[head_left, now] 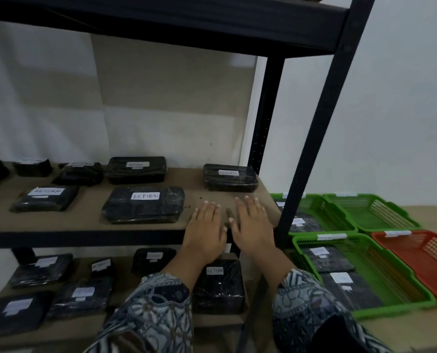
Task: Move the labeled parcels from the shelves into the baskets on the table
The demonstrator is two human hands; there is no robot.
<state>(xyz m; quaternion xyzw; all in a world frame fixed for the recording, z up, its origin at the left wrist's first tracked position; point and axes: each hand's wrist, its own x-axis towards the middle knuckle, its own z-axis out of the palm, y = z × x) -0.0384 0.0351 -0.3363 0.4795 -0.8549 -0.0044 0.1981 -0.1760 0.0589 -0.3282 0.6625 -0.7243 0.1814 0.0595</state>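
Black wrapped parcels with white labels lie on two shelves. The nearest, marked RETURN [143, 205], sits just left of my hands; another RETURN parcel [230, 177] lies behind them at the shelf's right end. My left hand [204, 230] and my right hand [252, 225] hover flat and side by side over the bare front right part of the upper shelf [85, 222], fingers spread, holding nothing. Green baskets [380, 273] on the table to the right hold several parcels.
A black shelf upright [311, 154] stands between my hands and the baskets. A far green basket [370, 212] and a red basket [421, 258] sit on the table. The lower shelf carries more parcels, one marked RETURN [218, 286], under my wrists.
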